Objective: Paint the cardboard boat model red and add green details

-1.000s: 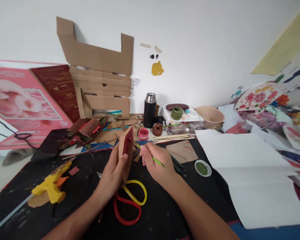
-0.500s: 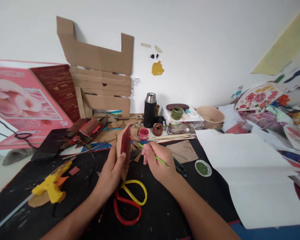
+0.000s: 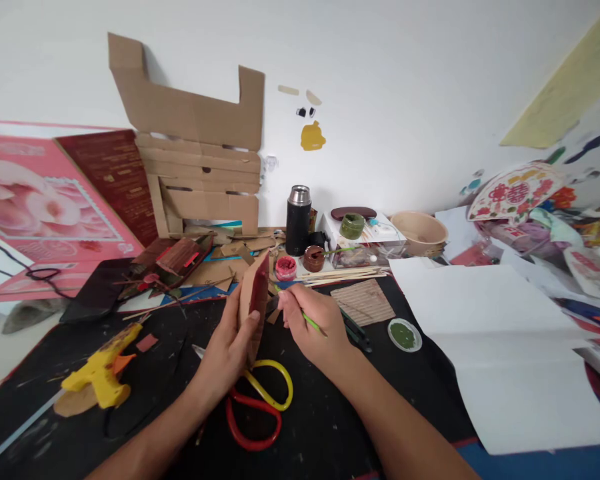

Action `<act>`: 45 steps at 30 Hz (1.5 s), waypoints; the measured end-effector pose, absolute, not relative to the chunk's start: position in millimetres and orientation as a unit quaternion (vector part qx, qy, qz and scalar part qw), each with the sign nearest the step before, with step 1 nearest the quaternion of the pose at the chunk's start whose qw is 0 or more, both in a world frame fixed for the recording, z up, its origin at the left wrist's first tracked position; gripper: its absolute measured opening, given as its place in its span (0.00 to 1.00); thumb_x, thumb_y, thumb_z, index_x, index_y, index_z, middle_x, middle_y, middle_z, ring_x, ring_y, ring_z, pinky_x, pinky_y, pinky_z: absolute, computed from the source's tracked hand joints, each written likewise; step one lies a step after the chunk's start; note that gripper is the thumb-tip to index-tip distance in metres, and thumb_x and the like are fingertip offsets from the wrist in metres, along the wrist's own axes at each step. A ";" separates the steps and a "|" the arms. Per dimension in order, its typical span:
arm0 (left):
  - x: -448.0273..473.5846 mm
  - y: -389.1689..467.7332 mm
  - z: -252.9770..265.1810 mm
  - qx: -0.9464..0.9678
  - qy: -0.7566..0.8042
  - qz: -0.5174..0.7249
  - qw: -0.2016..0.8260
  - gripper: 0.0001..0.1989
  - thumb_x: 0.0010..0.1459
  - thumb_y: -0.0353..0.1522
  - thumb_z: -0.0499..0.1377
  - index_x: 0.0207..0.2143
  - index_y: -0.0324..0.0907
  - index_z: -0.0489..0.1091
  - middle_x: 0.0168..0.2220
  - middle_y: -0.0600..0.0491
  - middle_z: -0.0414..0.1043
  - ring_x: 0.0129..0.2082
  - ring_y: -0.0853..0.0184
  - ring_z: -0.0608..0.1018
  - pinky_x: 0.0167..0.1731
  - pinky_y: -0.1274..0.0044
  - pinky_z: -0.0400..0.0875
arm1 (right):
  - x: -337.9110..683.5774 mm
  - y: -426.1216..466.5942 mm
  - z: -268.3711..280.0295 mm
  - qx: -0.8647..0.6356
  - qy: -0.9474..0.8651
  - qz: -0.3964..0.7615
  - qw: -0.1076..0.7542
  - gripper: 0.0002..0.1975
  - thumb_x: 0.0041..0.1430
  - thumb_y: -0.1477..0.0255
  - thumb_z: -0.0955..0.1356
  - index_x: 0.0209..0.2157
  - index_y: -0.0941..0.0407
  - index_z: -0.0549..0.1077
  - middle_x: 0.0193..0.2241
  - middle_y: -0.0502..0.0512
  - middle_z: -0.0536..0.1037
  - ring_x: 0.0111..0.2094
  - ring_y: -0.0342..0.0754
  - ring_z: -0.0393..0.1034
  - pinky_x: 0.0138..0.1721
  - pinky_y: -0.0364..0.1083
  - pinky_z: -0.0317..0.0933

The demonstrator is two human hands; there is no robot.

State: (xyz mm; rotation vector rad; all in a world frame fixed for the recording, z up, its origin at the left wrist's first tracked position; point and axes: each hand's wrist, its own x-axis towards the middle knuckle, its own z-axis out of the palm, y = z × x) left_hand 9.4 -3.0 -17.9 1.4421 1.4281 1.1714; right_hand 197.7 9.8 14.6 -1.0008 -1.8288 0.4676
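Observation:
My left hand (image 3: 233, 343) is closed around a folded cardboard piece (image 3: 253, 293), held upright, with dark red paint on its right-hand face. A thin green paintbrush (image 3: 311, 323) is pinched in my right hand (image 3: 315, 325), just right of the cardboard. The brush tip is partly hidden by my fingers, so I cannot tell whether it touches the painted face. Below the cardboard lie scissors (image 3: 255, 421) with one red and one yellow handle. Behind my hands stand a jar of red paint (image 3: 285, 269) and a jar of brown paint (image 3: 314, 259).
At the left lies a yellow glue gun (image 3: 100, 373). A black thermos (image 3: 299, 223) stands at the back. To the right are corrugated cardboard (image 3: 364, 301), a lid with green paint (image 3: 405, 335) and white paper (image 3: 510, 347). A small brown model (image 3: 173, 260) sits back left.
The cardboard piece has shifted slightly right and turned, showing more of its plain brown side. My right hand has moved a little left, closer to it, with the paintbrush.

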 end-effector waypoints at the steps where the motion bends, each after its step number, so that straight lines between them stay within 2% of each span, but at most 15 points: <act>1: 9.5 -3.2 -18.6 0.562 0.569 0.456 0.390 0.41 0.69 0.50 0.58 0.77 0.42 0.56 0.77 0.39 0.62 0.75 0.43 0.67 0.72 0.51 0.62 | 197.9 10.3 14.3 -0.411 -0.754 0.181 0.480 0.17 0.81 0.68 0.62 0.33 0.52 0.70 0.23 0.49 0.76 0.24 0.46 0.75 0.30 0.44 0.62; 3: 9.4 -3.4 -19.3 0.550 0.584 0.451 0.393 0.43 0.69 0.52 0.57 0.78 0.44 0.54 0.77 0.39 0.62 0.72 0.41 0.71 0.66 0.49 0.71 | 198.4 11.1 14.1 -0.414 -0.761 0.160 0.473 0.18 0.81 0.68 0.61 0.33 0.52 0.69 0.23 0.49 0.76 0.24 0.46 0.75 0.30 0.44 0.61; 4: 9.0 -3.2 -19.4 0.550 0.586 0.452 0.386 0.42 0.69 0.52 0.57 0.78 0.44 0.54 0.77 0.39 0.62 0.72 0.40 0.71 0.65 0.49 0.72 | 198.6 11.4 14.1 -0.414 -0.765 0.153 0.470 0.18 0.81 0.68 0.61 0.32 0.52 0.69 0.23 0.49 0.76 0.24 0.46 0.75 0.30 0.44 0.61; 8: 6.3 -0.3 -19.5 0.584 0.565 0.475 0.339 0.39 0.71 0.50 0.56 0.77 0.44 0.56 0.78 0.41 0.60 0.78 0.47 0.62 0.75 0.54 0.57 | 199.5 11.2 14.8 -0.413 -0.762 0.150 0.475 0.18 0.82 0.68 0.61 0.32 0.52 0.69 0.22 0.49 0.76 0.24 0.46 0.75 0.31 0.44 0.61; 10: 5.0 1.1 -19.8 0.588 0.560 0.475 0.339 0.39 0.72 0.49 0.55 0.78 0.44 0.54 0.79 0.41 0.59 0.79 0.49 0.61 0.76 0.55 0.53 | 199.9 10.7 15.4 -0.411 -0.760 0.151 0.480 0.18 0.82 0.68 0.61 0.32 0.52 0.69 0.22 0.49 0.76 0.24 0.46 0.74 0.31 0.44 0.62; 14: 4.3 1.6 -21.4 0.590 0.572 0.460 0.337 0.40 0.72 0.50 0.54 0.78 0.40 0.53 0.80 0.40 0.57 0.79 0.50 0.58 0.77 0.58 0.53 | 199.4 9.7 16.1 -0.411 -0.757 0.155 0.484 0.18 0.82 0.68 0.61 0.32 0.52 0.70 0.22 0.49 0.76 0.24 0.46 0.74 0.31 0.44 0.62; 18: 5.6 0.2 -23.1 0.602 0.564 0.450 0.341 0.41 0.71 0.50 0.55 0.78 0.39 0.53 0.79 0.38 0.58 0.79 0.49 0.60 0.77 0.56 0.52 | 197.3 9.2 15.8 -0.390 -0.768 0.150 0.485 0.19 0.82 0.68 0.61 0.32 0.52 0.69 0.23 0.49 0.76 0.24 0.45 0.74 0.30 0.43 0.61; 26: 2.2 2.4 -22.0 0.596 0.558 0.465 0.344 0.38 0.73 0.49 0.54 0.77 0.42 0.55 0.79 0.40 0.57 0.79 0.50 0.60 0.77 0.56 0.51 | 201.4 12.2 14.2 -0.425 -0.772 0.099 0.462 0.20 0.82 0.67 0.60 0.32 0.52 0.70 0.26 0.52 0.79 0.27 0.47 0.77 0.32 0.44 0.61; 34: -1.5 5.6 -20.4 0.590 0.562 0.477 0.328 0.35 0.74 0.49 0.53 0.75 0.41 0.58 0.77 0.41 0.62 0.78 0.49 0.62 0.76 0.56 0.54 | 203.6 12.8 17.7 -0.417 -0.717 0.170 0.532 0.17 0.81 0.68 0.62 0.33 0.52 0.72 0.20 0.48 0.76 0.22 0.45 0.74 0.30 0.43 0.64; 39: 0.9 3.6 -23.0 0.589 0.559 0.466 0.350 0.36 0.73 0.48 0.54 0.76 0.42 0.57 0.76 0.41 0.64 0.77 0.49 0.63 0.76 0.55 0.54 | 200.1 9.0 17.4 -0.387 -0.753 0.169 0.505 0.17 0.81 0.68 0.62 0.33 0.52 0.72 0.23 0.49 0.77 0.24 0.46 0.76 0.30 0.43 0.64; 45: 5.7 0.6 -24.5 0.600 0.544 0.452 0.373 0.38 0.72 0.49 0.54 0.77 0.42 0.54 0.79 0.40 0.59 0.79 0.51 0.61 0.77 0.57 0.50 | 198.8 11.8 14.6 -0.391 -0.784 0.117 0.467 0.19 0.82 0.67 0.61 0.33 0.52 0.70 0.26 0.52 0.79 0.26 0.47 0.75 0.31 0.44 0.63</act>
